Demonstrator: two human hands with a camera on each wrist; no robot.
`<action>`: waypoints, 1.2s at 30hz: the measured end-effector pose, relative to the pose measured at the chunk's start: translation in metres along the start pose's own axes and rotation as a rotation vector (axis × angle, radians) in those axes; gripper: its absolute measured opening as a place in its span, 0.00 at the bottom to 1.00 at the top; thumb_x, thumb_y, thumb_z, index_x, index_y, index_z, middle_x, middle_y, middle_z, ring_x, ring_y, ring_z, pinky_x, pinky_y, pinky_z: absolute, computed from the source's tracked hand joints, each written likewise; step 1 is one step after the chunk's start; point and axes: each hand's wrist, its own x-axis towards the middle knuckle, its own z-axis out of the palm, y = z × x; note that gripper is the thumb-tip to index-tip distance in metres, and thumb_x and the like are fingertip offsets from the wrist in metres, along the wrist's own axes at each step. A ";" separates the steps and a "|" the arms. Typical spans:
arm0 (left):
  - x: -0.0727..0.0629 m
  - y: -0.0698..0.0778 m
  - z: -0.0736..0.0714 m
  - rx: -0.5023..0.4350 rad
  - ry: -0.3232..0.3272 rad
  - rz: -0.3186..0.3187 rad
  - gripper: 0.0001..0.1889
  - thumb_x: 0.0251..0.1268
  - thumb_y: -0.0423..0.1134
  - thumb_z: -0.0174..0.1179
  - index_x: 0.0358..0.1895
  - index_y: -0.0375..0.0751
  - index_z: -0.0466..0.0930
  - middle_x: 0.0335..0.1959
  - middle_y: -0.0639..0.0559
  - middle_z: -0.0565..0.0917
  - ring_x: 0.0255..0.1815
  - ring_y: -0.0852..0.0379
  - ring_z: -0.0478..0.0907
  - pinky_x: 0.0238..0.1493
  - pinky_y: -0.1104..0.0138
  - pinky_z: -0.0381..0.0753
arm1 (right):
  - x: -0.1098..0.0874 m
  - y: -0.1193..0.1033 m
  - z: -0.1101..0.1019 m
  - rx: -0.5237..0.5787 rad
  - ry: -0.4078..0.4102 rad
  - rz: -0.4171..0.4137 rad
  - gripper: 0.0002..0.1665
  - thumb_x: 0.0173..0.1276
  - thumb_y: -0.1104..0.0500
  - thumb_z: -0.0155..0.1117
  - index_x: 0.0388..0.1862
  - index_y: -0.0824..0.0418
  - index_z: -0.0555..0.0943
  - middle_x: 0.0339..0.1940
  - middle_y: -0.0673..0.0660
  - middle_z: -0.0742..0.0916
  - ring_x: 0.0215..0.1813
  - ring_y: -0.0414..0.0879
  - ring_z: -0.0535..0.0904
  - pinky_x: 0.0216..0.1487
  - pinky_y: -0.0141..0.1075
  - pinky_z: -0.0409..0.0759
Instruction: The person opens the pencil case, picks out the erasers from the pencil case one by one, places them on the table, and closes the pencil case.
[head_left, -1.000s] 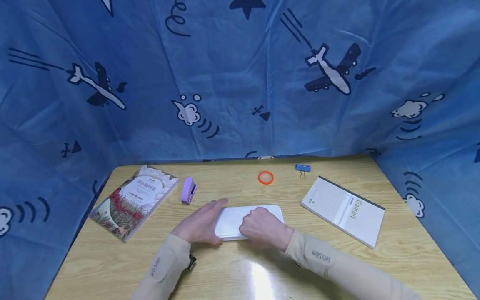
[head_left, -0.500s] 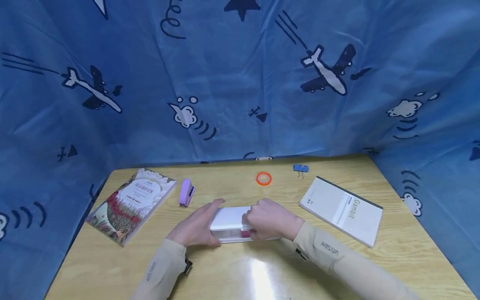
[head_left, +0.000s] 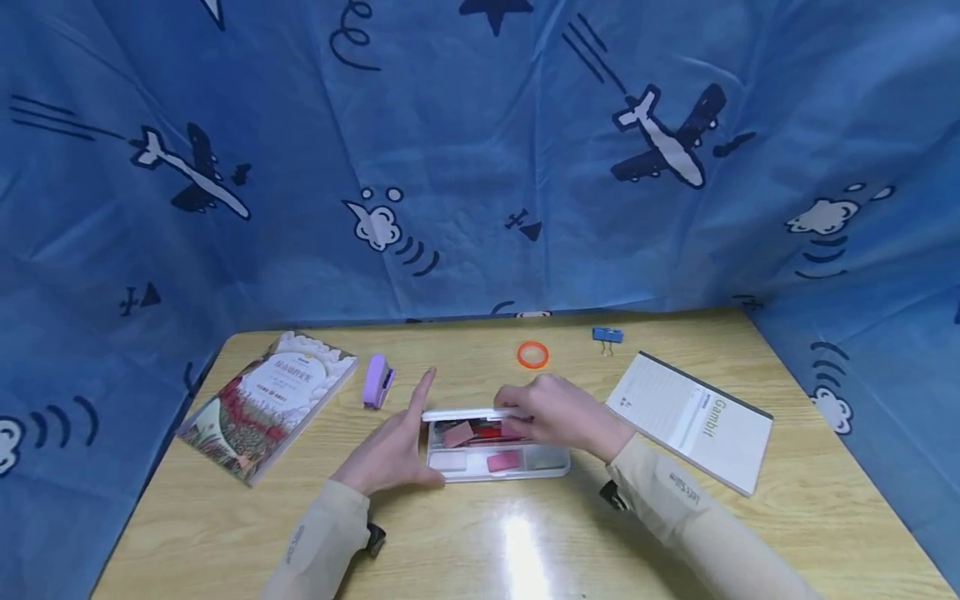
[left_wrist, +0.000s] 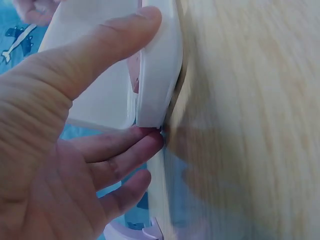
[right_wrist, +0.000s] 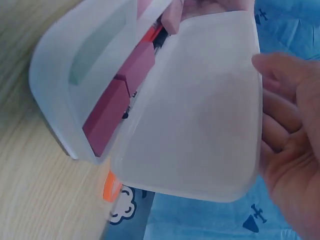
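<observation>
A white pencil case (head_left: 468, 477) lies on the table with its lid (right_wrist: 195, 110) swung up. In its back section are a dusty-pink block (head_left: 457, 434) and some red and dark items; a pink eraser (head_left: 503, 461) shows in the front section. My left hand (head_left: 390, 454) holds the case's left end, thumb at the front wall, fingers against the end. With thumb and curled fingers, my right hand (head_left: 566, 412) grips the free edge of the lid. Two maroon blocks (right_wrist: 120, 97) show inside the case in the right wrist view.
A picture-covered book (head_left: 270, 400) and a purple stapler (head_left: 377, 382) lie at the left. Behind the case are an orange-red tape ring (head_left: 532, 355) and a blue binder clip (head_left: 607, 335). A notepad (head_left: 690, 421) lies at the right. Blue curtain (head_left: 465, 167) encloses the table's back and sides.
The lid has swung from closed up and back, uncovering the contents. My right hand has moved up, away from me and rightward with it. The left hand stays at the left end.
</observation>
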 end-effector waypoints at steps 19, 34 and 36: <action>0.002 0.003 0.000 0.018 -0.010 0.004 0.81 0.35 0.46 0.86 0.80 0.69 0.20 0.57 0.44 0.83 0.59 0.48 0.81 0.67 0.51 0.77 | 0.020 0.017 0.002 -0.212 0.167 0.262 0.22 0.63 0.72 0.61 0.51 0.56 0.90 0.48 0.58 0.90 0.56 0.57 0.82 0.54 0.52 0.81; 0.001 0.004 -0.001 0.013 -0.037 -0.025 0.79 0.38 0.46 0.85 0.81 0.71 0.23 0.60 0.44 0.82 0.63 0.48 0.78 0.69 0.50 0.75 | 0.020 0.029 0.012 -0.171 -0.095 0.403 0.47 0.54 0.71 0.73 0.74 0.57 0.71 0.69 0.60 0.80 0.71 0.60 0.75 0.63 0.58 0.77; 0.001 0.004 -0.001 0.014 -0.036 -0.027 0.79 0.38 0.47 0.85 0.81 0.72 0.23 0.60 0.44 0.82 0.63 0.48 0.78 0.69 0.50 0.75 | 0.021 0.030 0.014 -0.159 -0.110 0.414 0.48 0.54 0.70 0.74 0.75 0.57 0.70 0.71 0.61 0.80 0.72 0.60 0.74 0.64 0.59 0.76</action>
